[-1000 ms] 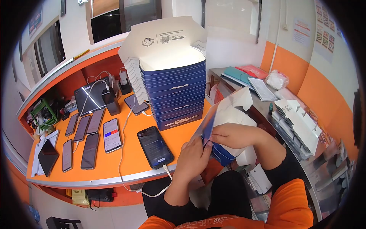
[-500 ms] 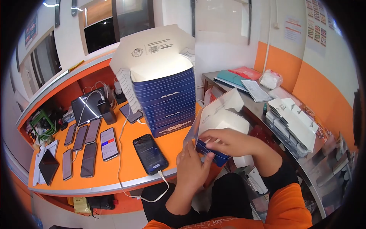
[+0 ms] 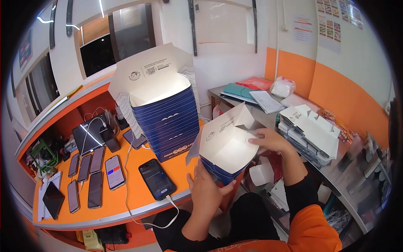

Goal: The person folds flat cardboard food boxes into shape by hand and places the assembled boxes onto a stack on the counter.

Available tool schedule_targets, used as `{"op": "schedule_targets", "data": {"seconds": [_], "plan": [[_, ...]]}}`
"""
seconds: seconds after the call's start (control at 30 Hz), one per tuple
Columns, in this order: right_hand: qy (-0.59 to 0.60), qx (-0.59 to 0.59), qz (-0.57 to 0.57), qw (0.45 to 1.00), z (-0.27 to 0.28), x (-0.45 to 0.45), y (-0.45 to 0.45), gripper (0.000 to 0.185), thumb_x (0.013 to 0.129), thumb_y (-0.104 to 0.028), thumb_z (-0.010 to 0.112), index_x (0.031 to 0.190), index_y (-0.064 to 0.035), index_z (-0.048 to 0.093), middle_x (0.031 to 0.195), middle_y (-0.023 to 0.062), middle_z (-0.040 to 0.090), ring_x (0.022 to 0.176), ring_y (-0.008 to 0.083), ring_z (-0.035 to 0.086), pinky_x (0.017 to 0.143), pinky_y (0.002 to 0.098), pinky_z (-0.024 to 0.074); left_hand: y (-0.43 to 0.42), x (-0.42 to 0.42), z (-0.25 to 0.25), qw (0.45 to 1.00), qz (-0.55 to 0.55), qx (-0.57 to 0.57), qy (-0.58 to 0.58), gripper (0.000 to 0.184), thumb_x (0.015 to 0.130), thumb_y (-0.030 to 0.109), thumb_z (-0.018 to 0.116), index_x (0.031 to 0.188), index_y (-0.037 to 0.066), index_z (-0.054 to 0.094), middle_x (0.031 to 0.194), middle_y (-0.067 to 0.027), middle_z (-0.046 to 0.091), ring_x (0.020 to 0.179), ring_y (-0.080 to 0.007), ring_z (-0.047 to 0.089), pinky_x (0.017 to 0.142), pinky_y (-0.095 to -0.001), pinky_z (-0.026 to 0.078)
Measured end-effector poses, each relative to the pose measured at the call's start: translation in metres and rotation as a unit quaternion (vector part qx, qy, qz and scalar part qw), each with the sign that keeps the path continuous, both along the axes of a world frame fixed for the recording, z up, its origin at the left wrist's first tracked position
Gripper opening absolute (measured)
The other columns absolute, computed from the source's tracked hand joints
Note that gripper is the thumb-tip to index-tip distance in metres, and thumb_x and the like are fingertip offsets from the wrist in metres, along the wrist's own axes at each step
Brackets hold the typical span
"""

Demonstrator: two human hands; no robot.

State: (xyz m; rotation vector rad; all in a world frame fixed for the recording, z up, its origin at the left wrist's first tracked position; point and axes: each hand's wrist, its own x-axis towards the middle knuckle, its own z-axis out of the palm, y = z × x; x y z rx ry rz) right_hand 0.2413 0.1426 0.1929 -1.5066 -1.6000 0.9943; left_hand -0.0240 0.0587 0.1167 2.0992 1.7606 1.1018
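Right of centre, the left hand cups an open blue box at its near side while the right hand holds its right rim; light, even pressure should spare the card walls. The right forearm leans inward; beyond, stacked boxes stand on the orange tabletop.

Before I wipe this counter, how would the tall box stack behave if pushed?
The box stack may tip, being tall and fairly narrow. It's probably light, looking like thin card. The thin upright lid would likely flex.
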Motion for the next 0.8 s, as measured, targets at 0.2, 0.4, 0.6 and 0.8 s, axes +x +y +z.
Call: {"op": "schedule_targets", "data": {"seconds": [0.2,0.4,0.6,0.8], "plan": [[-0.201,0.063,0.045,0.976,0.001,0.019,0.010,0.029,0.085,-0.013,0.072,0.107,0.0031,0.065,0.089,0.0135,0.070,0.086,0.0206,0.069,0.064,0.0330,0.0599,0.005,-0.005,-0.002,0.999,-0.032,-0.004,-0.023,0.125,0.062,0.048,0.091,0.150,-0.013,0.027,0.144,-0.0304,0.049,0.133,-0.0386,0.053,0.115,-0.0637,0.029],[-0.090,0.043,0.055,0.994,-0.005,0.021,-0.002,0.031,0.085,-0.010,0.072,0.111,0.0051,0.063,0.103,0.0136,0.066,0.084,0.0228,0.068,0.061,0.0338,0.0613,-0.003,-0.009,0.005,0.994,-0.061,0.064,-0.069,0.122,0.060,0.035,0.093,0.152,-0.010,0.026,0.140,-0.0303,0.052,0.126,-0.0426,0.055,0.112,-0.0515,0.038],[-0.107,-0.025,0.101,0.989,-0.003,0.022,-0.016,0.042,0.090,-0.016,0.071,0.126,0.0045,0.062,0.118,0.0153,0.066,0.099,0.0207,0.067,0.079,0.0356,0.0591,-0.054,-0.015,0.025,0.975,-0.154,0.154,-0.040,0.117,0.074,0.035,0.089,0.158,-0.004,0.017,0.157,-0.0311,0.032,0.143,-0.0490,0.038,0.115,-0.0501,0.037],[0.111,0.169,0.081,0.976,0.094,-0.017,-0.014,0.037,0.086,-0.015,0.071,0.120,0.0010,0.069,0.110,0.0090,0.073,0.100,0.0170,0.068,0.092,0.0315,0.0533,-0.067,-0.138,0.120,0.957,-0.066,0.267,-0.095,0.031,0.093,0.012,0.066,0.122,0.002,0.065,0.134,-0.0189,0.060,0.122,-0.0334,0.060,0.097,-0.0387,0.051]]}}
